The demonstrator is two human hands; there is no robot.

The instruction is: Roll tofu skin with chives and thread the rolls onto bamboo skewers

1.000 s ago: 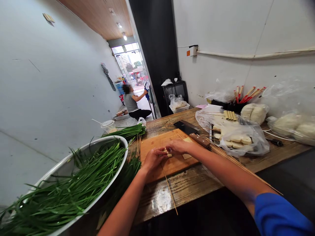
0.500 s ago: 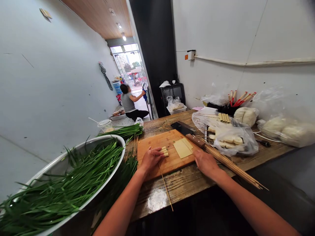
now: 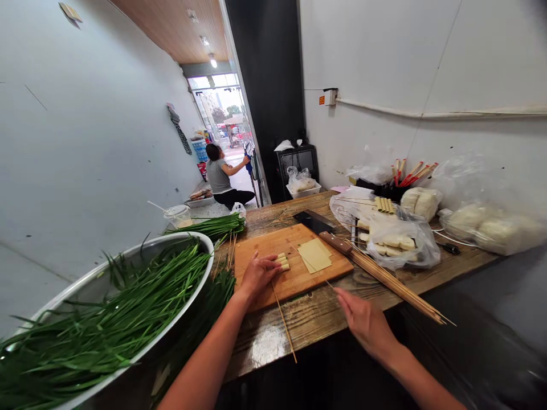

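On the wooden table lies a cutting board. Left hand presses closed on small tofu-skin rolls; better to keep them tightly aligned. Right hand, half open, pinches a thin skewer.

left of left hand: chive basin is blocking | ahead of it: tofu rolls are touching the fingers, bare board is lying open beyond | right hand: bare table edge is lying open to its left | skewer bundle is crowding its far right
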